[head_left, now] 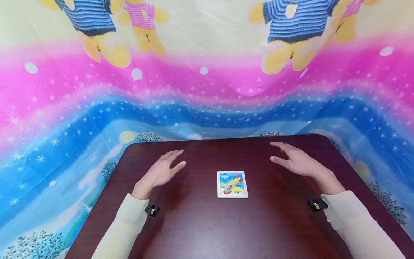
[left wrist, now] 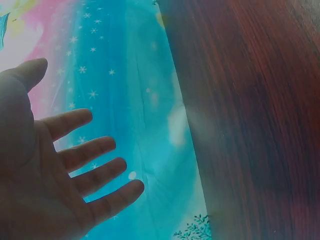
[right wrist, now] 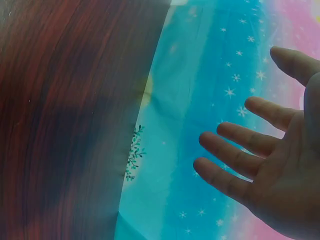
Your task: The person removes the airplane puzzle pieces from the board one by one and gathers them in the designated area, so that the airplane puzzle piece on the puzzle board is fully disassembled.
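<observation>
The card (head_left: 226, 189), one in number, lay flat on the table between two hands, slightly nearer the person than they were, and neither hand touched it. The left hand (head_left: 160, 170) was spread, its thumb standing away from its four fingers (left wrist: 101, 178), which were nearly straight with small gaps between them. The right hand (head_left: 300, 162) was spread in the same way, one thumb and four fingers (right wrist: 233, 153), loosely extended and parted. Both were raised over the table, thumbs on the inner side, one to each side of the card and well apart from it.

The card had one white border around one picture: a single yellow plane with a red nose and tail, set against blue sky with white cloud. Behind the hands came two cream sleeves, the left sleeve (head_left: 121, 226) and the right sleeve (head_left: 359, 219), with one small black device at the inner side of each cuff.

Under everything was one table (head_left: 207, 226), dark red-brown, glossy, its two far corners rounded. Around it hung a cloth (head_left: 207, 86) in pink, blue and cream, printed with white snowflakes, shrubs and, along the top, four yellow figures: two in blue striped shirts, two in pink striped ones, their heads cut off by the upper edge of the head view.
</observation>
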A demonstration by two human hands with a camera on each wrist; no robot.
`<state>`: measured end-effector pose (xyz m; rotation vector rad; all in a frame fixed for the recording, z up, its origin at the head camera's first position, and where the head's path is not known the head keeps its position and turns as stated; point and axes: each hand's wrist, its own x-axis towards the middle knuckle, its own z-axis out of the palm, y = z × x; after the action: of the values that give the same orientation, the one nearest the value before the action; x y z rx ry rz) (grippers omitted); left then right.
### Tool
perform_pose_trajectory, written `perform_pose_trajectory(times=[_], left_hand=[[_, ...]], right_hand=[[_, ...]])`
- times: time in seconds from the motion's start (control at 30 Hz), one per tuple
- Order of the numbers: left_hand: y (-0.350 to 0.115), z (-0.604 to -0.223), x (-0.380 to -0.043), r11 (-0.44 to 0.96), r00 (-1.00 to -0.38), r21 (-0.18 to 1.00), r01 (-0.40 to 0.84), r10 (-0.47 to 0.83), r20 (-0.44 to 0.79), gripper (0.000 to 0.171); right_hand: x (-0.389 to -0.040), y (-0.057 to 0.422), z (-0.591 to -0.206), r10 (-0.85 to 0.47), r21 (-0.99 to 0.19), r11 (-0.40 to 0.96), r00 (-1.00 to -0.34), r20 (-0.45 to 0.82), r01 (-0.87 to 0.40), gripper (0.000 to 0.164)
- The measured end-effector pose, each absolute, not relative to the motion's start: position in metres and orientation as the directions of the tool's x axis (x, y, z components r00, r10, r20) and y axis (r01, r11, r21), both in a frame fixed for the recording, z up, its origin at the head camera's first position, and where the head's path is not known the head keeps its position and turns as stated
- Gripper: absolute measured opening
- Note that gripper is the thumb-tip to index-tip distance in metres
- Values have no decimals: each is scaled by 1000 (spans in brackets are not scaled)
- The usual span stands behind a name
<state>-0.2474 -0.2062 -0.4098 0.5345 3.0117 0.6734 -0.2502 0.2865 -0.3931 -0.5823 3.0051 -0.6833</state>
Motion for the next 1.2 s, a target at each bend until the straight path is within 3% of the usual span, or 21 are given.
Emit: perform_pose_trajectory(times=[0.3,1.2], left_hand=[[-202,-412,-245,841,-936,421,339,348,60,69],[-188,-421,-240,711,-886,565,419,455,84,57]], right_hand=[[-254,282,-401,-370,-461,811,-926,73,-360,68],[-261,265,-421,-472,-735,596,-882,7,-325,51]])
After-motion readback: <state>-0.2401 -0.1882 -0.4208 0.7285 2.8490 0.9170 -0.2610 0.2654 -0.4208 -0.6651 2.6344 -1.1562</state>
